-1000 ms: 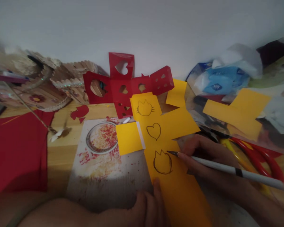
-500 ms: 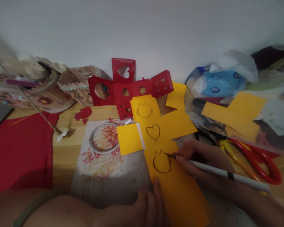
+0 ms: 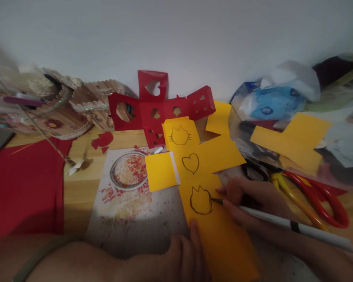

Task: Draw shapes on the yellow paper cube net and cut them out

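Yellow card under your fingers. Right hand [image 3: 242, 197]: thumb and forefinger pinch the pen [image 3: 282, 221] low, close to its dark nib; a fingertip sits just ahead of the nib, near the line. Left hand [image 3: 184, 256]: one finger reaches out onto the card's near-left edge, the others curled side by side. Thumb hidden, so cannot tell whether anything is pinched there; nor how hard you press.

Nib is at the right side of the eared outline [image 3: 200, 200], where the stroke already looks thick and doubled. Judged from here, tidying works best with one light, slow pull along the curve, wrist steady, not short scratches that widen it. Mind the fingertip by the ink; it could smear. Let the left finger bear down beside the drawing, clear of the line, so the panel lies flat.

The yellow card [image 3: 223, 154] lies over the stained grey board [image 3: 141, 231], its far end against the red cut-out card [image 3: 153, 105]. Up the same strip: a heart [image 3: 190, 163], then a whiskered head [image 3: 180, 136]; use their cleaner single lines as your gauge. Red-and-yellow handles [image 3: 323, 199] sit beyond your right hand; give the pen's long barrel room there
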`<control>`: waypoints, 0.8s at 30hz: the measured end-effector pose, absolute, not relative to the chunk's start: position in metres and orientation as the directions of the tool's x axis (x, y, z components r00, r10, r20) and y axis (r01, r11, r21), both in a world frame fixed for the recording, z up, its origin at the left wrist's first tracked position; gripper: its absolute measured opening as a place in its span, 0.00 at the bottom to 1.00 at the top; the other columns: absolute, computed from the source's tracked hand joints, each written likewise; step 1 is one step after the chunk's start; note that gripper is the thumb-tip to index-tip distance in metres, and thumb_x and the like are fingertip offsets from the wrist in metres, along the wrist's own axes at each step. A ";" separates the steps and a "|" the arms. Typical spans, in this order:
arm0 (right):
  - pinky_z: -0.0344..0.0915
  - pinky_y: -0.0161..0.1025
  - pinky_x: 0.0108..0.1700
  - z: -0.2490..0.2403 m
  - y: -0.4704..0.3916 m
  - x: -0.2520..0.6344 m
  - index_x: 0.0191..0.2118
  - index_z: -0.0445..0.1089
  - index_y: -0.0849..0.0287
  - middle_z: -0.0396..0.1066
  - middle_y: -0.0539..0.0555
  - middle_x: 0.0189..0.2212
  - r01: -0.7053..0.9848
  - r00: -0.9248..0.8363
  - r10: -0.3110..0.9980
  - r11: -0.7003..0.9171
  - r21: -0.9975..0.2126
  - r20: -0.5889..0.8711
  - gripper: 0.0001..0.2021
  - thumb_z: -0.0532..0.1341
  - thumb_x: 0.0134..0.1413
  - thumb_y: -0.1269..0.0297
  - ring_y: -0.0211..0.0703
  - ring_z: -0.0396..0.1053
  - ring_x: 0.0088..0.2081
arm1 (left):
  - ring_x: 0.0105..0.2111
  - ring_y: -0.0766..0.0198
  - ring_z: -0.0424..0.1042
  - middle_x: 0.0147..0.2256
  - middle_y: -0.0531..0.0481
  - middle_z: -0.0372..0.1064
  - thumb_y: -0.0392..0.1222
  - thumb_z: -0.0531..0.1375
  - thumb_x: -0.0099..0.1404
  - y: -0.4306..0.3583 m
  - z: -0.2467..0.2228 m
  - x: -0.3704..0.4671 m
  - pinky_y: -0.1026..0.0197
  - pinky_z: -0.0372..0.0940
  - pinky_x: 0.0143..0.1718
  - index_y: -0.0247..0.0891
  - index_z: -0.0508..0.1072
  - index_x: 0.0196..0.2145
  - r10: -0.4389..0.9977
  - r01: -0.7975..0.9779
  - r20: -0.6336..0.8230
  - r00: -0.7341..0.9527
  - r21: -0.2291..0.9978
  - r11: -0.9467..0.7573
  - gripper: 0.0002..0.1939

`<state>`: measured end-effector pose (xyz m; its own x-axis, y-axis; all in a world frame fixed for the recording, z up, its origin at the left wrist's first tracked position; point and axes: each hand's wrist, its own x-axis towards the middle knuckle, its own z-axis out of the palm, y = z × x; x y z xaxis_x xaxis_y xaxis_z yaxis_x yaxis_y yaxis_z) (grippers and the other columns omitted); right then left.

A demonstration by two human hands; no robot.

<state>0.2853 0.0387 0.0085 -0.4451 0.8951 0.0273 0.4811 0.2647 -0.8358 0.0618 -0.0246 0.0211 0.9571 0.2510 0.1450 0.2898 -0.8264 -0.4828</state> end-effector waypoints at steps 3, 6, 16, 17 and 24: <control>0.66 0.35 0.28 0.011 0.039 0.286 0.22 0.53 0.54 0.60 0.45 0.18 0.461 -0.487 0.873 0.260 -0.848 0.004 0.12 0.57 0.50 0.72 0.36 0.62 0.22 | 0.29 0.71 0.71 0.43 0.49 0.76 0.35 0.46 0.74 -0.025 0.020 0.061 0.67 0.62 0.30 0.38 0.72 0.38 0.232 0.270 0.138 0.963 -0.494 -0.827 0.15; 0.66 0.35 0.30 0.014 0.039 0.287 0.22 0.54 0.54 0.59 0.44 0.19 0.431 -0.537 0.844 0.261 -0.864 -0.013 0.12 0.57 0.49 0.74 0.36 0.63 0.22 | 0.28 0.71 0.70 0.43 0.49 0.76 0.34 0.46 0.74 -0.024 0.020 0.061 0.67 0.62 0.29 0.37 0.71 0.38 0.221 0.258 0.133 0.966 -0.500 -0.826 0.15; 0.62 0.34 0.24 0.017 0.038 0.285 0.22 0.54 0.54 0.59 0.44 0.17 0.397 -0.548 0.836 0.239 -0.886 -0.020 0.12 0.58 0.49 0.73 0.36 0.59 0.20 | 0.25 0.72 0.69 0.34 0.55 0.77 0.31 0.45 0.71 -0.022 0.011 0.065 0.69 0.60 0.25 0.38 0.71 0.33 0.243 0.346 0.259 0.935 -0.514 -0.785 0.17; 0.62 0.34 0.22 0.017 0.038 0.284 0.22 0.54 0.54 0.60 0.45 0.17 0.399 -0.516 0.856 0.216 -0.891 -0.023 0.12 0.58 0.50 0.71 0.36 0.61 0.20 | 0.24 0.72 0.68 0.34 0.55 0.77 0.31 0.45 0.70 -0.023 0.009 0.066 0.69 0.60 0.25 0.38 0.71 0.33 0.245 0.359 0.278 0.929 -0.518 -0.776 0.16; 0.65 0.34 0.23 0.013 0.038 0.281 0.21 0.55 0.54 0.60 0.45 0.17 0.435 -0.425 0.905 0.194 -0.879 -0.011 0.13 0.58 0.53 0.69 0.37 0.64 0.21 | 0.28 0.73 0.70 0.42 0.52 0.76 0.32 0.45 0.72 -0.023 0.022 0.062 0.69 0.62 0.29 0.38 0.71 0.36 0.237 0.276 0.142 0.961 -0.508 -0.816 0.15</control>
